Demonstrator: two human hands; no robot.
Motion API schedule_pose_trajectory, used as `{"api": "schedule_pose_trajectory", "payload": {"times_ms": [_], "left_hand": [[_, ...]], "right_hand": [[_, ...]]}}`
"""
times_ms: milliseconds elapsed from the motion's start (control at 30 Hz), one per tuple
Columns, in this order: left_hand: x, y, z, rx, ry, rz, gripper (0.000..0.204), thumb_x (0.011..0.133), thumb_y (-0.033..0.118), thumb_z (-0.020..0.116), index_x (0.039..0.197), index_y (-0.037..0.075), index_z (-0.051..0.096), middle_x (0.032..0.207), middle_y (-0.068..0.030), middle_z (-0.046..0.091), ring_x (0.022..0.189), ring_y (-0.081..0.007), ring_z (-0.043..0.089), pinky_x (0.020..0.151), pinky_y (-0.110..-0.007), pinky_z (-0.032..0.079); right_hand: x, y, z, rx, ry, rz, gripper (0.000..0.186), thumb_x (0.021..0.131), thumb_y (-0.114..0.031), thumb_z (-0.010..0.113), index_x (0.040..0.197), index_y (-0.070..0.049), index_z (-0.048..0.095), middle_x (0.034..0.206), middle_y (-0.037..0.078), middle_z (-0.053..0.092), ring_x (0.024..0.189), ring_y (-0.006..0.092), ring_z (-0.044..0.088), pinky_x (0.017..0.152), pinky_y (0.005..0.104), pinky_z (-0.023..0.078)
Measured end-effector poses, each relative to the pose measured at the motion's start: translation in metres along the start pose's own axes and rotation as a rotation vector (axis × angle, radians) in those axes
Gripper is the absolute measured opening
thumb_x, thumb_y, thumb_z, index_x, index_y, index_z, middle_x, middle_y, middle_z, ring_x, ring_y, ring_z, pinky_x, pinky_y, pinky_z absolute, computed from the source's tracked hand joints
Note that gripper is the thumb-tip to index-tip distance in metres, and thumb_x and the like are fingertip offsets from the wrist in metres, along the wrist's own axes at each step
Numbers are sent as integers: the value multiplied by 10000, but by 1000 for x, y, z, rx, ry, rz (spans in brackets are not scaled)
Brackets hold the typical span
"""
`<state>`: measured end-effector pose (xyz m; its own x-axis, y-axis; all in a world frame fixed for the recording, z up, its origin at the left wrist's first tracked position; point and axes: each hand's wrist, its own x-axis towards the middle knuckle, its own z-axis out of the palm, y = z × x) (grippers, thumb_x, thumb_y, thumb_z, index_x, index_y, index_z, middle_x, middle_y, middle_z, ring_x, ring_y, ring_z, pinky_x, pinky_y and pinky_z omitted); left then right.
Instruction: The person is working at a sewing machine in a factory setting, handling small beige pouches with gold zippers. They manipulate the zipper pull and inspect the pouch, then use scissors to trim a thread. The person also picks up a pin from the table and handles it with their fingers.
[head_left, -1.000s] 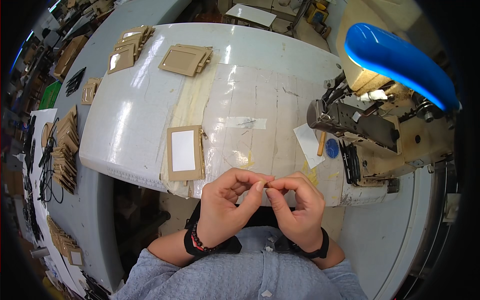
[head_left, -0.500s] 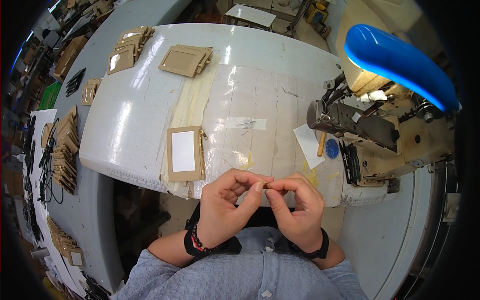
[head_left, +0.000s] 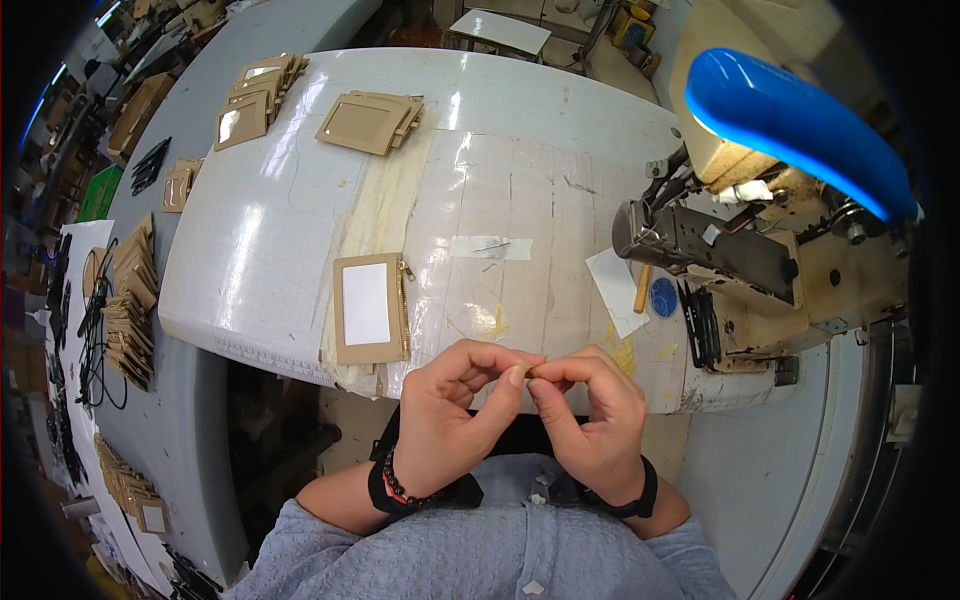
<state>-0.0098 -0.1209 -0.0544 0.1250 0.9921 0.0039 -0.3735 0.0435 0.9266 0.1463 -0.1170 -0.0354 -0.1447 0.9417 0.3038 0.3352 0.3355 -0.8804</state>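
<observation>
Over the table's front edge, my left hand [head_left: 462, 398] and my right hand [head_left: 592, 408] meet fingertip to fingertip. Both are closed in a pinch on something small and brownish [head_left: 530, 371], too tiny and too covered by the fingers to name. Left of my hands a tan pouch [head_left: 367, 308] lies flat, with a white window panel and a brass zipper down its right side. The zipper pull sticks out at its upper right corner. Neither hand touches the pouch.
A sewing machine [head_left: 720, 250] with a blue cover stands at the right, with black tools [head_left: 700, 325], a wooden-handled tool [head_left: 642, 288] and a blue disc [head_left: 663, 297] beside it. Tan pouch stacks [head_left: 370, 120] lie at the back; more bundles [head_left: 130, 330] line the left side table.
My hands hold nearly the same place; the pinching fingertips have shifted very slightly. Nothing on the table has visibly moved.
</observation>
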Motion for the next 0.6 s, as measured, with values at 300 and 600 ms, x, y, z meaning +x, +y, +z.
{"api": "schedule_pose_trajectory", "payload": {"times_ms": [300, 600], "left_hand": [[0, 0, 0, 13, 8, 3, 137, 931, -37, 585, 1058, -87, 589, 1057, -164, 681, 1001, -170, 650, 930, -297, 518], [-1, -2, 0, 22, 8, 11, 139, 926, -43, 587, 1056, -91, 590, 1050, -158, 683, 994, -166, 652, 918, -290, 522]], "right_hand": [[0, 0, 0, -13, -7, -4, 121, 820, 40, 710, 928, 23, 661, 846, 111, 654, 724, 179, 641, 641, 273, 519], [0, 1, 0, -9, -12, -8, 121, 816, 46, 706, 925, 17, 661, 851, 113, 656, 726, 185, 642, 637, 275, 519]]}}
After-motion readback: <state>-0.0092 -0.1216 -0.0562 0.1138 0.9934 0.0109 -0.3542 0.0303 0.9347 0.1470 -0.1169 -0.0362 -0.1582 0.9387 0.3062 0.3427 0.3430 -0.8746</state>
